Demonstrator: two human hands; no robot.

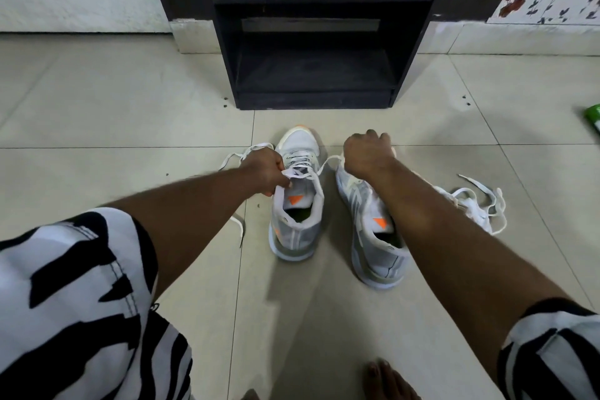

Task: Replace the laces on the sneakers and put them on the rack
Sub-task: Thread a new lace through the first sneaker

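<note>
Lacing is under way on the left sneaker (297,201), on the floor before the rack (313,52). The left hand (264,172) and right hand (367,153) each pinch a lace end (328,162) (drawn taut); tying comes next.

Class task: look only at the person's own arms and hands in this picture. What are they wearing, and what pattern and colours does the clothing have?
Both forearms are bare from above the elbow down. The left sleeve and right sleeve are short, loose and white with bold, irregular black stripes, zebra-like, with visible stitched hems. The left hand and right hand wear no gloves; no watch or bracelet shows.
</note>
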